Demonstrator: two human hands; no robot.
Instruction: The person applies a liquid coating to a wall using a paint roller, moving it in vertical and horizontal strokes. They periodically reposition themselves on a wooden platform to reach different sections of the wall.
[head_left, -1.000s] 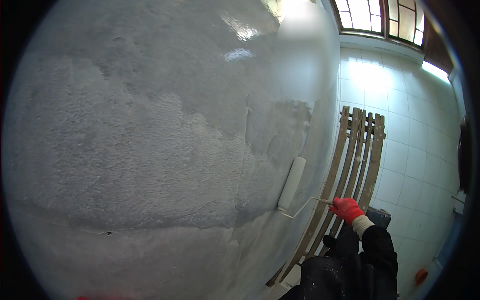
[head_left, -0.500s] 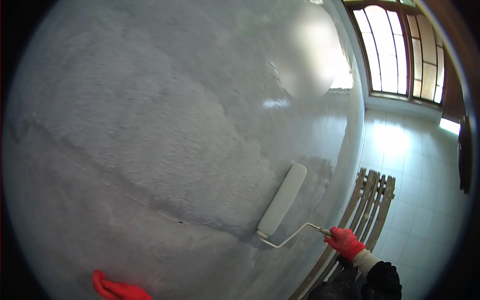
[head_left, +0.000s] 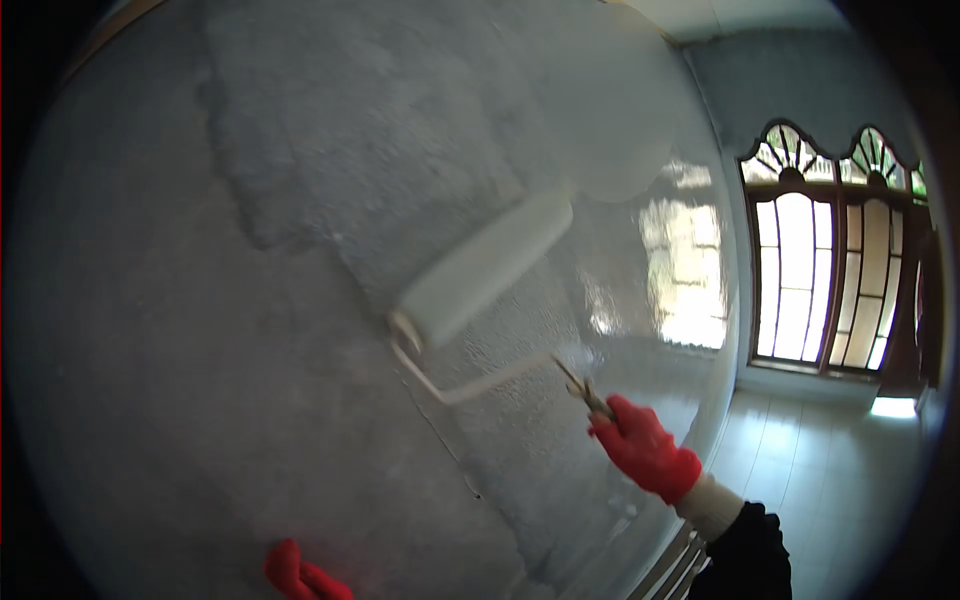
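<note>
My right hand [head_left: 645,448], in a red glove, grips the handle of a paint roller [head_left: 485,268]. The pale roller sleeve lies against the grey wall [head_left: 300,350], tilted up to the right, with its bent wire frame below it. Darker, wet-looking patches spread around and above the sleeve, and a glossy area to the right reflects the window. My left hand [head_left: 305,577], also red-gloved, shows only in part at the bottom edge near the wall; its thumb stands apart from the other fingers, and nothing shows in it.
Barred windows [head_left: 795,275] with dark frames stand at the right. Pale floor tiles [head_left: 790,470] lie below them. Slats of a wooden bench [head_left: 682,568] show at the bottom, beside my right sleeve. A pale ceiling [head_left: 740,15] is at the top right.
The view has tilted upward. My right hand and the roller have moved up the wall and left in view, and the sleeve lies flatter. My left hand appears slightly farther right.
</note>
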